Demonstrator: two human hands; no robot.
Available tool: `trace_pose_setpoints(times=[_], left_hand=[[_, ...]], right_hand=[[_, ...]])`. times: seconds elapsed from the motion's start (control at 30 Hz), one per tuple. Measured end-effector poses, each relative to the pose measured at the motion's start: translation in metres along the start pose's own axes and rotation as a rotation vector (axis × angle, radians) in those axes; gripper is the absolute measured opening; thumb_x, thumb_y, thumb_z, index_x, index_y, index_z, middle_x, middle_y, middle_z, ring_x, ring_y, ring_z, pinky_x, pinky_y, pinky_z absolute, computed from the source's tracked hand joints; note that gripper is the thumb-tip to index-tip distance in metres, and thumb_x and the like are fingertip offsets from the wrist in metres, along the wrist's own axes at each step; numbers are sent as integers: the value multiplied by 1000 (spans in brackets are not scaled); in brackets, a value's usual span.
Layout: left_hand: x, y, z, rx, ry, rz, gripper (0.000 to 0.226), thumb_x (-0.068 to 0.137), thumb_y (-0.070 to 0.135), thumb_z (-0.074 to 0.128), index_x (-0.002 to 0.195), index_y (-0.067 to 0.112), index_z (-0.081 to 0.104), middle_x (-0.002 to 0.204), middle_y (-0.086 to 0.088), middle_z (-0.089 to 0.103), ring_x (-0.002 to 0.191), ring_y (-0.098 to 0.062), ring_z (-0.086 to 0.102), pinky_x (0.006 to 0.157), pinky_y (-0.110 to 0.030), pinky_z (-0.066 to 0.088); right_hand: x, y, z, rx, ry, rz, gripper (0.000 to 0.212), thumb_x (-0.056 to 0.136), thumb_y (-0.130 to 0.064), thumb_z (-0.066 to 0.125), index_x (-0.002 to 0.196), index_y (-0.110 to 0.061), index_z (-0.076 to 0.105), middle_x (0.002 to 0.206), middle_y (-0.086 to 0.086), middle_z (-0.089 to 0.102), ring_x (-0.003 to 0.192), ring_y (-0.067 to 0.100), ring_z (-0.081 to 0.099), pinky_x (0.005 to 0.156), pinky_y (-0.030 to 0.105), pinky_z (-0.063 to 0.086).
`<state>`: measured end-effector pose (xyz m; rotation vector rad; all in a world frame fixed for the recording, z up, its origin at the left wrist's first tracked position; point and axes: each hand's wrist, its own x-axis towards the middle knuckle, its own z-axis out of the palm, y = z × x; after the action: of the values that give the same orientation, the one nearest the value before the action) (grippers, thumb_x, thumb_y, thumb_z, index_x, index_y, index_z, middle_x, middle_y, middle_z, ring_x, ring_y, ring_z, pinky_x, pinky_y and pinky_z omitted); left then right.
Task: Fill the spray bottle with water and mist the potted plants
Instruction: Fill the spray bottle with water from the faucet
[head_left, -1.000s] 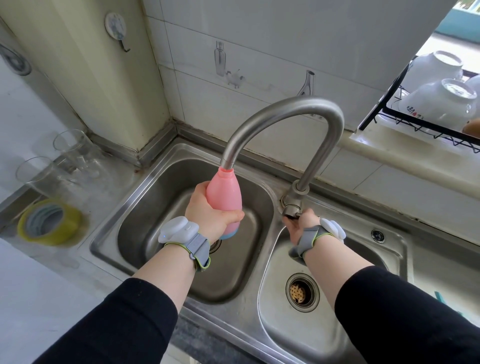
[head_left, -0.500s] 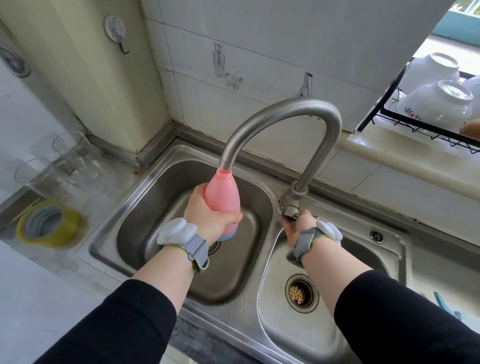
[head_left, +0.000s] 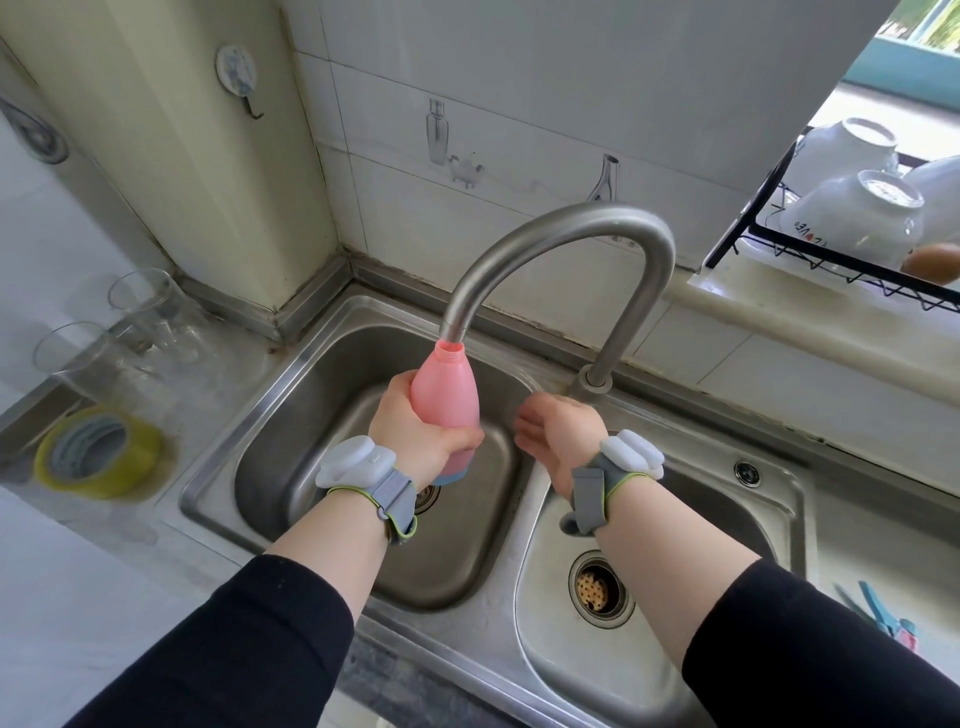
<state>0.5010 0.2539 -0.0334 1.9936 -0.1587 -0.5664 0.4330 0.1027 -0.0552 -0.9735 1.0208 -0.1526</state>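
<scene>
Bench (head_left: 78, 545): stainless double sink (head_left: 519, 525) set in; yellow tape roll (head_left: 96, 452) and two clear glasses (head_left: 140, 322) at left.

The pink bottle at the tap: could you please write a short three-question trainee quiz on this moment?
1. True or false: the pink bottle has its spray head screwed on.
2. Which hand grips the bottle? A) left hand B) right hand C) both
3. Fill in: the bottle's open mouth sits right under the spout of the ____.

Key: 1. False, the neck is open and uncapped. 2. A; the right hand hangs relaxed beside the faucet base, holding nothing. 3. Faucet; whether water is flowing cannot be told.
</scene>
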Motion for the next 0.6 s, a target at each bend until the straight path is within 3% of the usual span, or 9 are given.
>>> trace_pose_setpoints(times=[0.07,0.17,0.27,0.4,0.6], left_hand=[[-1,-1,-1,4,4,-1,83,54,25,87,126,28,45,104,7,58,87,-19,56,74,-30,44],[-1,-1,-2,5,2,-3,81,56,26,86,126,30,45,103,6,59,84,-17,57,69,-28,43],[-2,0,-4,2,-5,-19,77,57,26,85,121,30,43,95,10,57,76,-6,55,57,-21,40],[-2,1,-5,21,-1,-33,70,57,31,86,108,32,38,84,18,52,71,0,53,52,-18,37],[-1,0,-6,73,-9,-18,71,59,35,84,117,29,43,86,15,54,73,-2,55,54,-20,40]], right_hand=[[-6,-4,7,-73,-24,-79,9,85,-3,59,84,-11,64,77,13,59,72,23,55,74,33,50],[-15,-8,17,-243,-80,-184,22,79,-18,70,101,-17,70,99,10,71,93,26,66,94,41,51],[-23,-14,24,-351,-165,-268,40,65,-32,77,103,-23,70,104,-1,72,100,18,66,96,39,50],[-26,-16,28,-409,-241,-336,44,69,-25,81,111,-18,67,107,-2,70,101,13,65,97,37,49],[-29,-14,32,-456,-263,-375,42,68,-28,83,106,-19,70,98,-5,73,91,10,68,87,32,54]])
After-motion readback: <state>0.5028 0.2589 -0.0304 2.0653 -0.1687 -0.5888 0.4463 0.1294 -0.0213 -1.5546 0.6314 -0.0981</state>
